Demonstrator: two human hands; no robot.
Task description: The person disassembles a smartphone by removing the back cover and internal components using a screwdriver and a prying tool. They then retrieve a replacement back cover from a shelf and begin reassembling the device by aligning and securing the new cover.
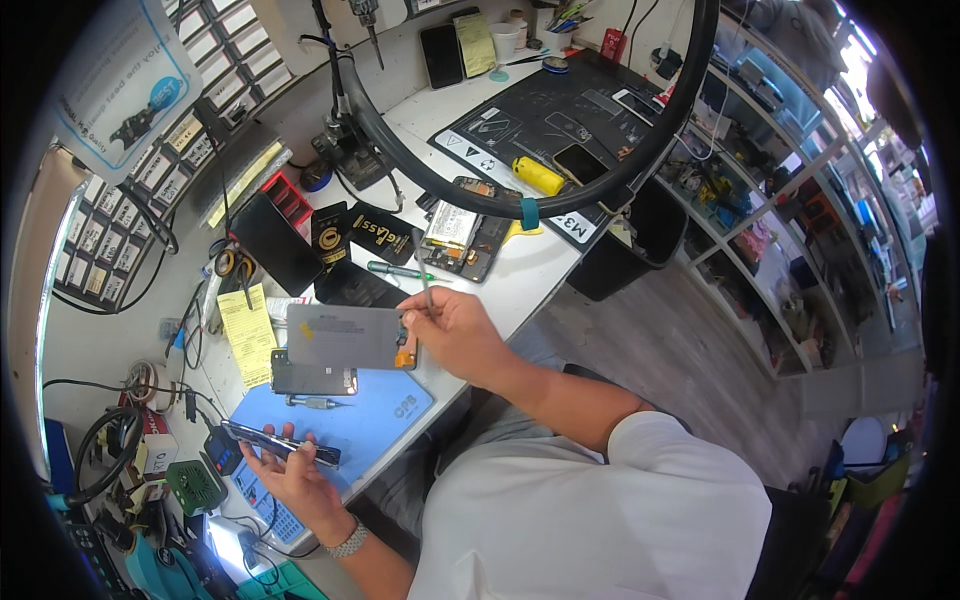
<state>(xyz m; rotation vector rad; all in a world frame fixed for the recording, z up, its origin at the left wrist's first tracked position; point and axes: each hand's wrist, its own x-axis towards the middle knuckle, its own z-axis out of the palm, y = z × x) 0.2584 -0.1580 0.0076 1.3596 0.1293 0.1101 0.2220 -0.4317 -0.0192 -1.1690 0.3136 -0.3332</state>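
Observation:
My left hand [295, 482], low over the blue work mat [385, 402], grips a dark phone body [285, 443] seen nearly edge-on. A metal watch band circles that wrist. Higher up, my right hand [458, 335] pinches the right edge of a flat grey phone display panel [345, 336], which has an orange flex cable at its lower right corner. A thin metal tool [424, 280] sticks up from the same fingers; its kind is unclear. Partly beneath the panel lies another dark phone part [312, 376], with a small screwdriver [315, 402] beside it.
An opened tablet-like device [465, 228] and a green screwdriver [400, 269] lie beyond my right hand. A black ring [520, 205] arches over the bench. Farther back, a black mat [500, 130] holds a yellow cylinder [537, 176] and phones. A black bin [640, 250] stands beside the bench.

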